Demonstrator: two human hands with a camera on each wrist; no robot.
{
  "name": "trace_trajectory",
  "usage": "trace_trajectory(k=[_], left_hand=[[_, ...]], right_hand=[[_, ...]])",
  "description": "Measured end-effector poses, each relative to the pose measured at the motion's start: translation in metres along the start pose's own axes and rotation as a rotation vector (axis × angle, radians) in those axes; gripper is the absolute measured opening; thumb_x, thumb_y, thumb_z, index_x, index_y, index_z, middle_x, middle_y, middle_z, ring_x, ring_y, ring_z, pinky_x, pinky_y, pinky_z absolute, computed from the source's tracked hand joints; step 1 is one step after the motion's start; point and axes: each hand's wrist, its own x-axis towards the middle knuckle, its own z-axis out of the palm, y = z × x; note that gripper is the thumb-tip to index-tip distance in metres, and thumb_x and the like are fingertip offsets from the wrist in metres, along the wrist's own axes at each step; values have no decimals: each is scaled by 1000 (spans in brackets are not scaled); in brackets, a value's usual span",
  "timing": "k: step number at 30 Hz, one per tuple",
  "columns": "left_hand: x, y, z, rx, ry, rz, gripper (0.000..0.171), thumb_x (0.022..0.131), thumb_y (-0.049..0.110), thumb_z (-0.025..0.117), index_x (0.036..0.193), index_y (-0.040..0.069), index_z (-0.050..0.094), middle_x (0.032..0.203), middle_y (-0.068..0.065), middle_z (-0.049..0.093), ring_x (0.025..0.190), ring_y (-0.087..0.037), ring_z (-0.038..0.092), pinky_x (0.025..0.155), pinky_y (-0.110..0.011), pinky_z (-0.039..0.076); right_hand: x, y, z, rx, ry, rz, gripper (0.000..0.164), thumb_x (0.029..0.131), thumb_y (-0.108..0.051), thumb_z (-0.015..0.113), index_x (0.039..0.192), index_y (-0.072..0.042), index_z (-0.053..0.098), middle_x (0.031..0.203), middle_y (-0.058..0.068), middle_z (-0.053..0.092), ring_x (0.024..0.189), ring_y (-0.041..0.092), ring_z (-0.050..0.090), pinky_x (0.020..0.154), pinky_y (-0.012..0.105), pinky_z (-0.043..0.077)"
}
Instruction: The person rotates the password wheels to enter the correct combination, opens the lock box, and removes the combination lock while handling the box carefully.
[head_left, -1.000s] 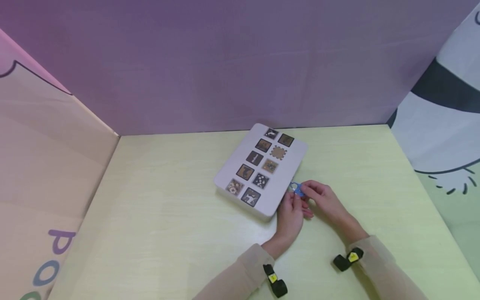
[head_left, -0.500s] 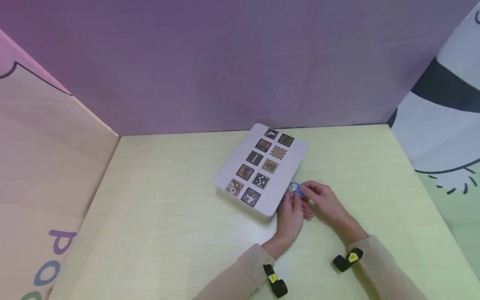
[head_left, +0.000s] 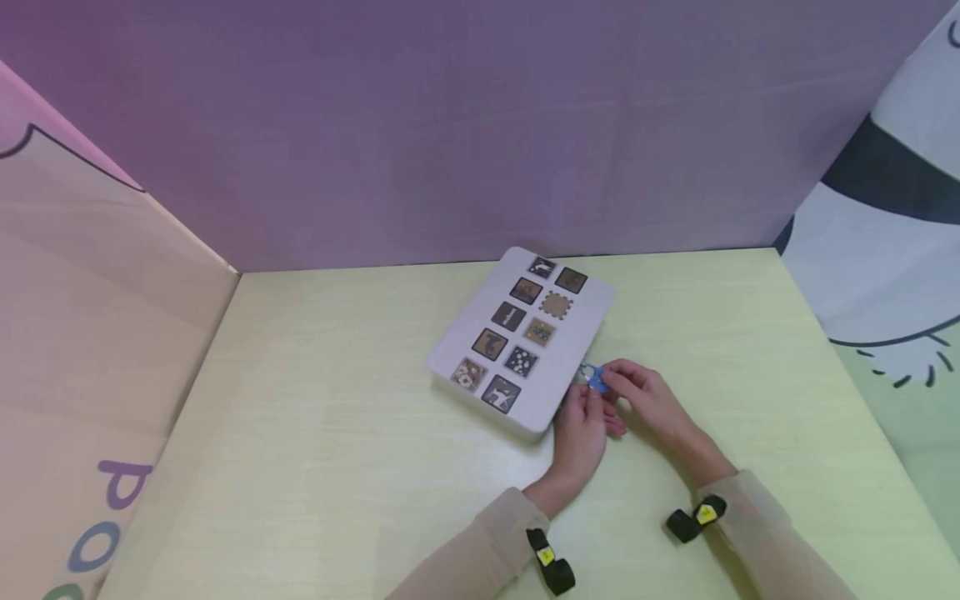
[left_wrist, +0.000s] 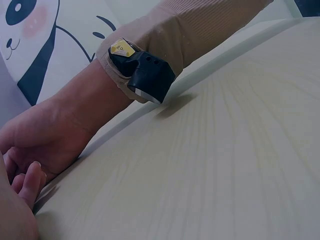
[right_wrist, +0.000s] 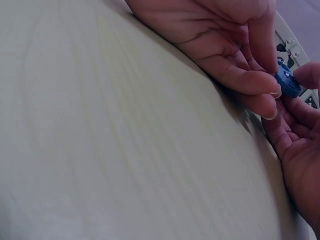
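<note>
A white case (head_left: 465, 329) with rows of dark and tan square pictures on its lid lies aslant on the table. At its right side is a small blue padlock (head_left: 597, 382). My left hand (head_left: 580, 437) pinches the padlock from below, close against the case. From the right, my right hand (head_left: 660, 412) holds it between thumb and fingertips. Up close in the right wrist view, the padlock (right_wrist: 288, 82) sits beside a metal latch (right_wrist: 294, 48) on the case wall. Its shackle is too small to read clearly. The left wrist view does not show the padlock.
The pale wooden table (head_left: 315, 417) extends around the case. A purple backdrop (head_left: 420, 133) rises behind it, near the case's far corner. Printed panels stand left (head_left: 90, 317) and right (head_left: 885, 250). Black wrist straps (head_left: 551, 567) hang from both sleeves.
The blue padlock tilts very slightly between the fingers. Both hands and the case otherwise keep their places.
</note>
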Motion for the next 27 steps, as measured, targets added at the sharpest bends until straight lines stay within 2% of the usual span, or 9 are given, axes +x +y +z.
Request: trace_trajectory(k=[16,27], left_hand=[[1,-2,0,8,6,7,14,110,13,45,105,6,57,81,-2,64,60,-11,64,60,-22,60],[1,-3,0,3,2,28,15,110,12,44,104,5,56,80,-3,64,59,-10,63,59,-22,60]], right_hand=[[0,1,0,-14,-19,22,34,108,-23,55,116,8,65,99,1,73,94,9,65,92,15,46],[0,1,0,-32,-6,9,33,109,-22,54,113,9,65,92,-5,72,89,8,64,88,15,47]])
